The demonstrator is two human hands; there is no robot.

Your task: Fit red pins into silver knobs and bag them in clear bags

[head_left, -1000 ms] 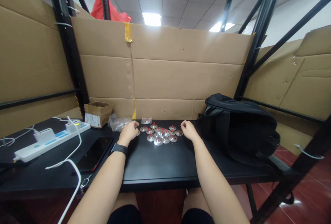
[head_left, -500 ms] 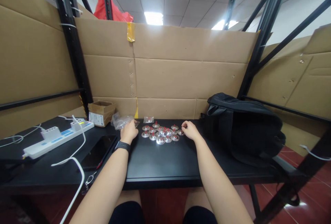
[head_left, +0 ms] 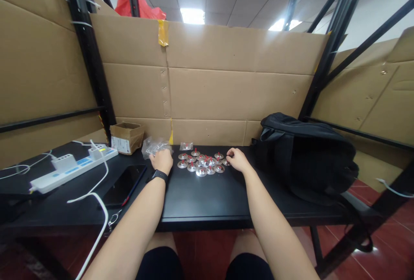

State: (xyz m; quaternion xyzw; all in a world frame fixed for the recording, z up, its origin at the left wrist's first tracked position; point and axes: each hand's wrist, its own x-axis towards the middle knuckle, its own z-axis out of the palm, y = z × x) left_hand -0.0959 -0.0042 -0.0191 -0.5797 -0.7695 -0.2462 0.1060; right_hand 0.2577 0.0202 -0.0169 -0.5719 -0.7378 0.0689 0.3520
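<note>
Several small silver domed discs with red tops, which look like finger cymbals point(head_left: 201, 171), stand grouped on the black table point(head_left: 207, 198). My right hand point(head_left: 237, 159) is at the right end of the group, its thumb and fingers pinched at the red top of the outermost finger cymbal point(head_left: 226, 162). To the left of the group, my left hand point(head_left: 162, 161) is closed at the near side of a crumpled clear plastic bag point(head_left: 154, 145). Its fingertips are hidden behind the hand. Behind the discs lies a small clear packet point(head_left: 186, 146) with something red inside.
A small open cardboard box point(head_left: 127, 137) stands at the back left. Nearer are a white power strip point(head_left: 74, 170), a black phone point(head_left: 124, 185) and a white cable point(head_left: 101, 204). A black backpack point(head_left: 310, 163) fills the right side. Cardboard panels point(head_left: 226, 86) enclose the table.
My left hand has moved slightly nearer me, and the plastic bag looks more bunched up behind it. My right hand stays at the outermost finger cymbal. The camera view has shifted slightly.
</note>
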